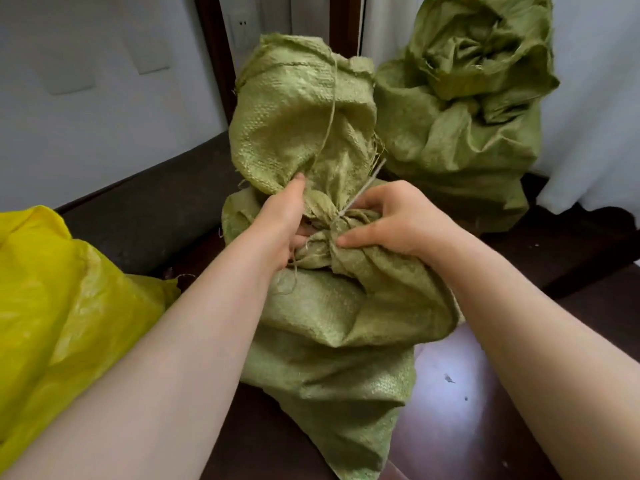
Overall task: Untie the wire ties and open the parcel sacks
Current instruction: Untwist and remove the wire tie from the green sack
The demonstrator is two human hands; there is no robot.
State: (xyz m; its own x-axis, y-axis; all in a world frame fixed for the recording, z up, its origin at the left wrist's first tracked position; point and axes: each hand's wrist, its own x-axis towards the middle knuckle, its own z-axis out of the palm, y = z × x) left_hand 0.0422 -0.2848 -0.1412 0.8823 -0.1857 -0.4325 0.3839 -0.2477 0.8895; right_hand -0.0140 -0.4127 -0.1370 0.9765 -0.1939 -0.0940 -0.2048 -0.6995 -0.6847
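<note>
While my left hand grips the gathered neck of the green woven sack, my right hand pinches the wire tie there.

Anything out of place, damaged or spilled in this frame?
Nothing looks spilled or torn. The near sack is frayed along its top hem, and a long loose thread trails from there down toward the wire tie at its neck. A few dark specks lie on the floor to the right.

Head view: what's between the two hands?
Head view: the near sack's cinched neck with its wire tie; left hand and right hand grip it either side.
</note>
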